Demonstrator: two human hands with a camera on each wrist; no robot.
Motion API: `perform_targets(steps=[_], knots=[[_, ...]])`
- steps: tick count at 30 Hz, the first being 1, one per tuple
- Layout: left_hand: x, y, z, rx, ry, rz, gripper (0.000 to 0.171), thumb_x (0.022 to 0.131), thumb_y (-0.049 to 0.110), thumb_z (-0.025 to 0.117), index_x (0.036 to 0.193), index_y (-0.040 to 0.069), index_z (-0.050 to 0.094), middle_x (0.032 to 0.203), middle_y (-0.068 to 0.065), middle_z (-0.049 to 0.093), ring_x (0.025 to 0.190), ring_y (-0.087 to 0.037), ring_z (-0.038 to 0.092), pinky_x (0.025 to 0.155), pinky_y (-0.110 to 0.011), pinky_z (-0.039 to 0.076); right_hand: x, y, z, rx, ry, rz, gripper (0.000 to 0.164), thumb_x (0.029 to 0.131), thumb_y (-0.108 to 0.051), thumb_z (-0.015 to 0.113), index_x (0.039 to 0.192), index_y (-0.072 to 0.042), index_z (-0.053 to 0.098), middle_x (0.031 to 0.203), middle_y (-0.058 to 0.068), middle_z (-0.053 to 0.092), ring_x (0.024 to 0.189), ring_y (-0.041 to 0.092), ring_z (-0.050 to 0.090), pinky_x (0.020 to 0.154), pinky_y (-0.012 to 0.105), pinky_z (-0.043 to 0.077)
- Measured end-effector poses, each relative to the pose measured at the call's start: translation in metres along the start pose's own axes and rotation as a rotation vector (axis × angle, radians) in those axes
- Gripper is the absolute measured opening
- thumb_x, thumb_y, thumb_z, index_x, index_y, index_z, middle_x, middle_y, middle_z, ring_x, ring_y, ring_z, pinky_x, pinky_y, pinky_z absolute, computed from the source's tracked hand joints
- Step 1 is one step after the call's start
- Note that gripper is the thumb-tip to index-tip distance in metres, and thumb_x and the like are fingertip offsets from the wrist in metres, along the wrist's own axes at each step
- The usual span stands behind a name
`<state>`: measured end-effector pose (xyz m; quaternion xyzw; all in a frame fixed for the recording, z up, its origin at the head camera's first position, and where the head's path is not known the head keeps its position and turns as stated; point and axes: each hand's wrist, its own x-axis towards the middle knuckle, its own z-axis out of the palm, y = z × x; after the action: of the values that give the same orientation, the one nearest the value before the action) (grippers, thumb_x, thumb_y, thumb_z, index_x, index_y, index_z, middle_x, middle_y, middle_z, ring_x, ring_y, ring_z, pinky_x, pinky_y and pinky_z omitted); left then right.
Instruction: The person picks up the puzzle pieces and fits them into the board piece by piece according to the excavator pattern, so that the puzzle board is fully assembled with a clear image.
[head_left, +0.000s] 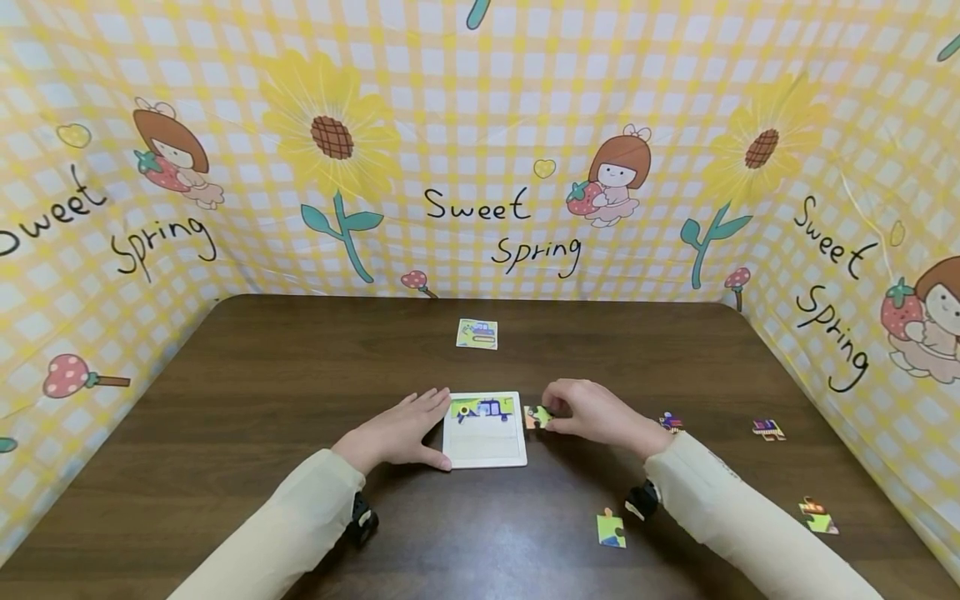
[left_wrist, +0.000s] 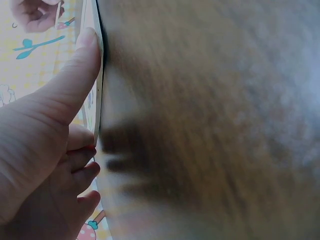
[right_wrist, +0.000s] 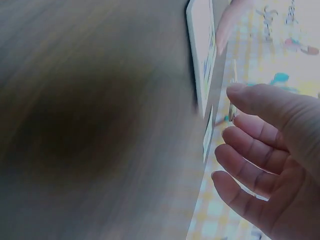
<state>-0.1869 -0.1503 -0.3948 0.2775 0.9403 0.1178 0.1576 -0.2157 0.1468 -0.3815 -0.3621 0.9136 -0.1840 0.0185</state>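
A white puzzle tray [head_left: 485, 450] lies in the middle of the table, with assembled picture pieces of a blue vehicle [head_left: 486, 409] along its upper part. My left hand [head_left: 401, 429] is at the tray's left side, its thumb at the near corner and its fingertips at the far corner. In the left wrist view the thumb [left_wrist: 87, 55] presses along the tray's edge. Just right of the tray, my right hand [head_left: 588, 412] pinches a puzzle piece [head_left: 534, 416] between thumb and fingers. The right wrist view shows this piece [right_wrist: 232, 107] edge-on, raised above the table.
Loose puzzle pieces lie to the right: one green piece [head_left: 611, 530] near the front, one [head_left: 671, 422] by the right forearm, another [head_left: 768, 429] farther right and one [head_left: 818, 517] near the right edge. A picture card [head_left: 477, 333] lies behind the tray. Patterned cloth [head_left: 480, 125] walls the table.
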Motion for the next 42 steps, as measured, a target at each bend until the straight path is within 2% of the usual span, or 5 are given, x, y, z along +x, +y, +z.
perform_targets(steps=[15,20,29,36,42], knots=[[0.001,-0.002,0.001,-0.012,0.005,0.018,0.095,0.078,0.051,0.066,0.142,-0.005,0.025,0.150,-0.016,0.018,0.137,-0.030,0.012,0.109,-0.044,0.011,0.047,-0.050,0.030,-0.010,-0.025,-0.113,0.019,0.077,-0.016,0.075,0.089,-0.008,0.063,0.079,-0.002,0.057,0.069,0.010,0.052,0.063,0.023,0.045],[0.001,-0.002,-0.001,-0.014,0.016,0.038,0.094,0.078,0.049,0.067,0.141,-0.007,0.026,0.149,-0.019,0.019,0.136,-0.032,0.014,0.108,-0.046,0.012,0.054,-0.056,0.040,-0.018,-0.004,-0.113,0.019,0.075,-0.015,0.075,0.088,-0.007,0.063,0.076,-0.002,0.057,0.068,0.008,0.052,0.062,0.023,0.045],[0.000,-0.001,-0.001,-0.005,0.025,0.044,0.093,0.078,0.048,0.068,0.140,-0.008,0.027,0.148,-0.020,0.020,0.136,-0.033,0.015,0.108,-0.046,0.013,0.061,-0.060,0.047,-0.049,0.004,-0.095,0.018,0.074,-0.014,0.076,0.077,-0.009,0.059,0.064,-0.006,0.044,0.058,0.008,0.042,0.050,0.022,0.034],[0.000,-0.001,-0.001,-0.004,0.026,0.050,0.093,0.078,0.048,0.068,0.140,-0.008,0.027,0.148,-0.021,0.020,0.135,-0.034,0.016,0.108,-0.047,0.013,0.062,-0.062,0.046,-0.051,-0.012,-0.074,0.016,0.074,-0.015,0.075,0.081,-0.008,0.062,0.066,-0.005,0.047,0.059,0.008,0.043,0.051,0.022,0.036],[0.001,-0.002,-0.001,-0.001,0.021,0.040,0.093,0.078,0.049,0.068,0.141,-0.007,0.027,0.148,-0.020,0.020,0.136,-0.032,0.015,0.108,-0.046,0.013,0.060,-0.062,0.044,-0.063,-0.027,-0.118,0.008,0.076,-0.011,0.072,0.083,-0.011,0.068,0.071,-0.004,0.054,0.062,0.007,0.046,0.054,0.022,0.039]])
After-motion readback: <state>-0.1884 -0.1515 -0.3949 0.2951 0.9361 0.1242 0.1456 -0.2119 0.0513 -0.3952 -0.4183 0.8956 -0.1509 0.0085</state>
